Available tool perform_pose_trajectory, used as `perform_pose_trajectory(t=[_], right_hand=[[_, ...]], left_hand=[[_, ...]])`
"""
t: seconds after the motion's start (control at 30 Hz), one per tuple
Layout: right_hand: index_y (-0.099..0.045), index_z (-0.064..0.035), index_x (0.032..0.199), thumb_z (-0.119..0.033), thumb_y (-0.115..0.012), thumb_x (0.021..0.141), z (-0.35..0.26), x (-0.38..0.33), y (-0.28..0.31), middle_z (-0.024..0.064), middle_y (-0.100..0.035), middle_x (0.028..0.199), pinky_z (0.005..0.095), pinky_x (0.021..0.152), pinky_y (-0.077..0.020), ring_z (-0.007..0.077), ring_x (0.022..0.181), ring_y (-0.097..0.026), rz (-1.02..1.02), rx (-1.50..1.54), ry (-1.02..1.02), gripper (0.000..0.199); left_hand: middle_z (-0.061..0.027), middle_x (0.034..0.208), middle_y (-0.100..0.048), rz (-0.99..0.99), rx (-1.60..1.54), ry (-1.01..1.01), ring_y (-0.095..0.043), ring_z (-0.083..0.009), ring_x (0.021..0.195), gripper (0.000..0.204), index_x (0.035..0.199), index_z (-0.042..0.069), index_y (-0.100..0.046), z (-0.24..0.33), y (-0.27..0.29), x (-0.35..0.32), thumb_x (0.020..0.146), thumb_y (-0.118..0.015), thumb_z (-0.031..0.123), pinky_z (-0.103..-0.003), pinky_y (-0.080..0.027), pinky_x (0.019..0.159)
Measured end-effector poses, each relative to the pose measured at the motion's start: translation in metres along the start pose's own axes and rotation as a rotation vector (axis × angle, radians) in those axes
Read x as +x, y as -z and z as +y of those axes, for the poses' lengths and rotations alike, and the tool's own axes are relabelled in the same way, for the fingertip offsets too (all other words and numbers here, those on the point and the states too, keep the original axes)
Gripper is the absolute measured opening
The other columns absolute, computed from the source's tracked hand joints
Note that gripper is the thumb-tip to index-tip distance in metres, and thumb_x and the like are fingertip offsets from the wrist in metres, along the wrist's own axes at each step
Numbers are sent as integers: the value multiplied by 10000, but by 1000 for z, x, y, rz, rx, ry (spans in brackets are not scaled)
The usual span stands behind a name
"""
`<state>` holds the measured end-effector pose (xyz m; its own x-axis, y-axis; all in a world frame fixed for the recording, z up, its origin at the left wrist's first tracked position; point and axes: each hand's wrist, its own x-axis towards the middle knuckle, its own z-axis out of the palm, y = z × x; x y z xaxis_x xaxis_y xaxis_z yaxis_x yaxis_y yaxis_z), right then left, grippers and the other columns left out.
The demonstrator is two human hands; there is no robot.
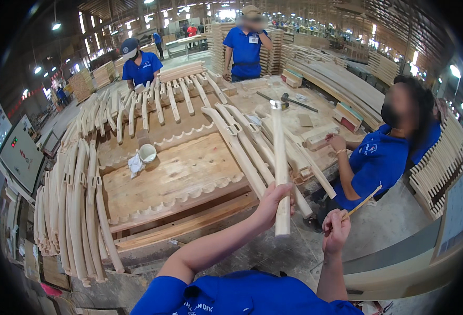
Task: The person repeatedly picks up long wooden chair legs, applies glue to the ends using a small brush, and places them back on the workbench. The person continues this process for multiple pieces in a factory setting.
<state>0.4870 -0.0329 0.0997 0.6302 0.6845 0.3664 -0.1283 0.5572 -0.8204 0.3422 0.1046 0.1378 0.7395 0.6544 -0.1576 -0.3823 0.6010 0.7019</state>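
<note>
My left hand (pixel 271 206) is closed round the lower part of a pale wooden chair-leg-like piece (pixel 279 152), which stands nearly upright before me. Its top end has a light-coloured slot or cut that I cannot make out well. On the right, my right hand (pixel 336 231) pinches a thin yellowish stick (pixel 363 201) with a narrow tip pointing up and right, apart from the wooden piece. Several similar slotted wooden pieces (pixel 237 144) lean just beyond my left hand. A white cup (pixel 147 153) stands on the plywood board, with a crumpled white cloth (pixel 136 165) beside it.
Scalloped wooden strips (pixel 176 198) edge the plywood worktable (pixel 189 170). Curved wooden pieces (pixel 76 205) crowd its left and far sides. A black-headed mallet (pixel 298 103) lies at the far right. Co-workers in blue shirts stand at left back (pixel 141 68), far side (pixel 248 50) and right (pixel 378 163).
</note>
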Motion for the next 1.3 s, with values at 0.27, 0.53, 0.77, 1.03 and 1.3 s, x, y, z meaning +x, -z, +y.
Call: perform_pose_trajectory(t=[0.27,0.53,0.77,1.03,1.3], right_hand=[[-358,-97,761,-56,-468,885,-2,15,2,38,-439,673,195,453,-305,70,516,-370,-70,1,-54,171],[-352,-95,773,-61,-458,886,2,14,6,20,-396,644,185,419,-261,55,491,-338,-175,27,-96,159],[-412,-61,884,-132,-410,941,9,19,-26,40,-459,691,164,429,-313,46,495,-388,-229,-54,-272,91],[-493,-7,1084,-182,-417,948,43,-4,-95,41,-526,738,145,424,-309,28,510,-414,-479,-77,-460,234],[-521,-50,1053,-217,-421,957,77,-53,-188,1,-532,698,151,407,-303,23,505,-436,-652,-58,-596,217]], left_hand=[[-54,693,-521,-26,125,71,-533,-155,540,326,1007,82,-420,-31,-12,51,828,-586,298,-303,-491,458],[-10,781,-517,-151,369,-80,-497,-91,605,389,1062,72,-458,-32,-13,85,816,-556,357,-252,-425,503],[-148,894,-629,-249,1185,-245,-634,-215,823,455,1183,69,-478,58,22,13,873,-501,402,-330,-510,626],[-134,975,-651,986,1631,-469,-639,-236,857,380,1146,72,-577,245,203,-245,828,-591,280,-315,-491,766],[-221,883,-634,1771,1503,49,-638,-313,719,358,961,18,-611,316,376,-547,776,-503,305,-417,-489,662]])
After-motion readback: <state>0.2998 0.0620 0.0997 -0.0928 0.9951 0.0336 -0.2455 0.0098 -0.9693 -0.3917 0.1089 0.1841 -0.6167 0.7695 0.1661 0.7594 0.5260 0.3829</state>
